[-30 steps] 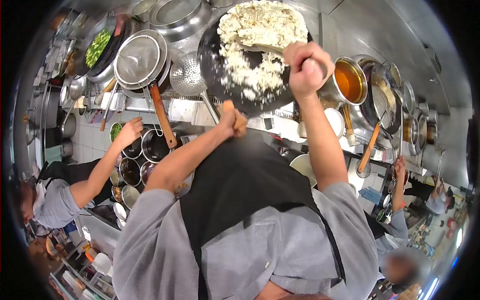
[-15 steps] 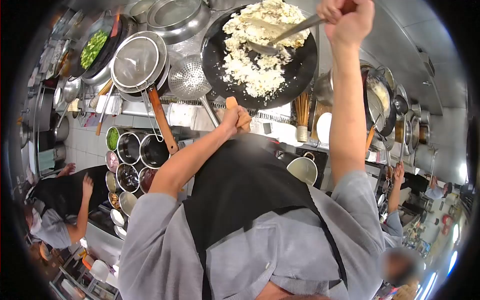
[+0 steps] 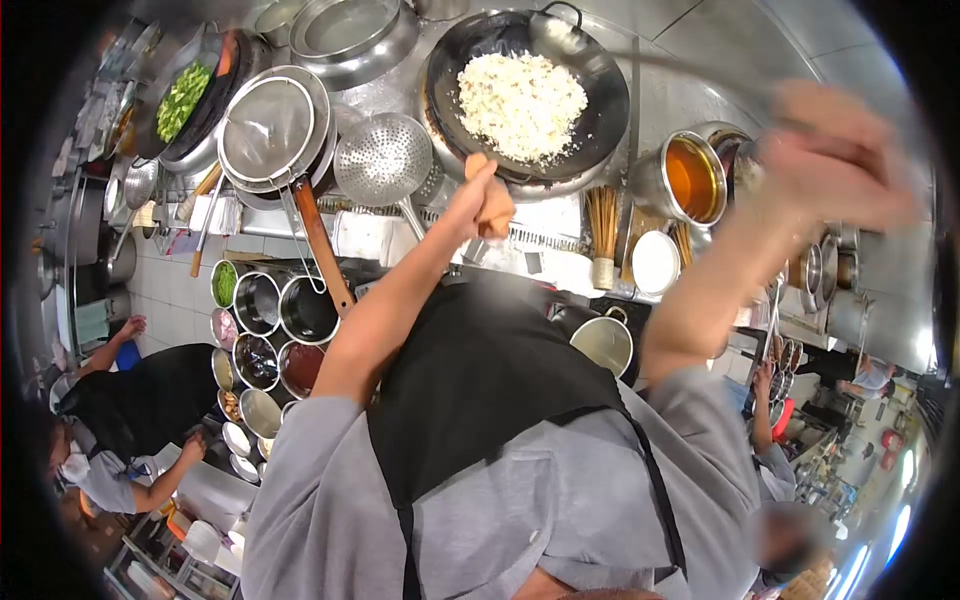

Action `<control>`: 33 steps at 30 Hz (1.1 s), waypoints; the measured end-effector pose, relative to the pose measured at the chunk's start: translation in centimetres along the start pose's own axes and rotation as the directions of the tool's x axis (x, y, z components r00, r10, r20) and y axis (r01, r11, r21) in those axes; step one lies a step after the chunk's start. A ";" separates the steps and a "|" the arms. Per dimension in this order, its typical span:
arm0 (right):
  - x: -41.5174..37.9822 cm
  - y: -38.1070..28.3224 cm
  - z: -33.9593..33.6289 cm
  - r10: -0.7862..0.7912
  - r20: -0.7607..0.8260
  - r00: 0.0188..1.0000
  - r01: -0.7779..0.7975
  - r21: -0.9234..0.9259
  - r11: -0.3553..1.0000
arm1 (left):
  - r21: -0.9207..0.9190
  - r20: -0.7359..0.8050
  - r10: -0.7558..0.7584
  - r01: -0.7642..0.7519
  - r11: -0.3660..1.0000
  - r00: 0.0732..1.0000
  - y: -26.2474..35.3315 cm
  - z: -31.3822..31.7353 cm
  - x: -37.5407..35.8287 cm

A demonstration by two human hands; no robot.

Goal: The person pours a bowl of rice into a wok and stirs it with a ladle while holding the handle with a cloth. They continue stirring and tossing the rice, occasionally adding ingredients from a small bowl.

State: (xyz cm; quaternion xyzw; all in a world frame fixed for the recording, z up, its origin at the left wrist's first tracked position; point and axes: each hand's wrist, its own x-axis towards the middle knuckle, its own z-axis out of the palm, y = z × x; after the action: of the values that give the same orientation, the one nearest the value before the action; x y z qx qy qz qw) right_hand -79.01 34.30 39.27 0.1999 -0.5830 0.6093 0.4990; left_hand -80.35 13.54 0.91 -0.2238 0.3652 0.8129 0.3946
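Note:
A black wok (image 3: 603, 125) sits at the top middle with a mound of fried rice (image 3: 522, 105), white with yellow bits, gathered in its centre. My left hand (image 3: 478, 207) is closed at the wok's near rim, with a tan folded cloth (image 3: 495, 208) in its grip; the handle under it is hidden. My right hand (image 3: 835, 150), smeared by motion, is raised at the right and closed around the long handle of a ladle (image 3: 560, 42). The ladle's blurred bowl hangs over the wok's far right edge, by its loop handle.
A perforated skimmer (image 3: 383, 158) and a mesh strainer (image 3: 265, 130) lie left of the wok. A pot of orange oil (image 3: 692, 180), a bamboo brush (image 3: 602, 225) and a white bowl (image 3: 655, 262) stand right. Ingredient pots (image 3: 258, 303) line the lower left. Co-workers (image 3: 120, 430) work on both sides.
My right hand and the ladle have swung right and up out of the rice. The wok has shifted and tilted, and the rice has drawn together. My left hand has moved slightly up and right.

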 end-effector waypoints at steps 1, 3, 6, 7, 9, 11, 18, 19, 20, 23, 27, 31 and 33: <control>-5.4 4.9 -0.7 0.037 -0.034 0.999 -0.035 0.064 0.997 | -0.030 0.027 0.023 -0.022 0.999 0.999 0.6 1.4 -3.6; -13.3 14.9 -1.8 0.266 0.163 0.950 -0.295 0.198 0.935 | -0.046 0.047 0.046 -0.044 0.998 0.998 1.4 3.9 -10.2; -5.1 11.4 0.0 0.400 0.129 0.908 -0.410 0.067 0.910 | -0.023 0.082 0.022 -0.020 1.000 0.996 1.4 6.0 -16.3; -2.5 9.1 0.8 0.393 0.106 0.913 -0.401 0.067 0.914 | 0.060 0.093 0.104 -0.110 0.992 0.990 1.8 6.5 -18.0; -2.1 6.1 1.0 0.305 0.183 0.934 -0.339 0.194 0.921 | 0.134 0.109 0.194 -0.208 0.969 0.975 2.5 7.6 -20.8; -4.8 7.0 1.9 0.201 0.112 0.973 -0.227 0.324 0.918 | 0.216 0.120 0.245 -0.266 0.940 0.962 2.7 8.2 -22.8; -2.4 13.2 1.9 0.385 0.282 0.879 -0.427 0.108 0.898 | -0.002 0.087 0.269 -0.270 0.963 0.959 2.6 8.9 -21.7; -2.0 12.7 1.7 0.372 0.290 0.882 -0.418 0.114 0.901 | -0.005 0.092 0.282 -0.283 0.959 0.955 2.9 8.7 -21.3; -2.2 11.7 1.3 0.291 0.297 0.909 -0.366 0.238 0.900 | 0.009 0.116 0.239 -0.241 0.970 0.964 2.8 8.2 -21.0; -8.5 14.3 2.2 0.169 0.257 0.952 -0.207 0.126 0.970 | 0.058 0.097 0.176 -0.182 0.982 0.980 2.1 6.3 -18.7; -6.8 15.4 1.8 0.156 0.526 0.836 -0.128 -0.090 0.988 | 0.104 0.042 0.201 -0.205 0.973 0.979 2.9 4.0 -17.1; -1.2 5.6 -3.6 0.418 0.626 0.658 -0.683 0.263 0.681 | 0.067 -0.076 0.261 -0.256 0.964 0.962 1.7 0.5 -18.0; -1.5 5.7 -6.2 0.399 0.405 0.823 -0.524 0.271 0.807 | 0.055 -0.124 0.217 -0.212 0.976 0.968 0.9 -1.2 -17.5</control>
State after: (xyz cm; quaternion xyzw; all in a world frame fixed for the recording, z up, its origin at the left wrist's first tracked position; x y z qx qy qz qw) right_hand -81.10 40.38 33.59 0.2388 -0.5632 0.7699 0.1820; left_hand -70.65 3.89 11.90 -0.2271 0.4290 0.8267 0.2845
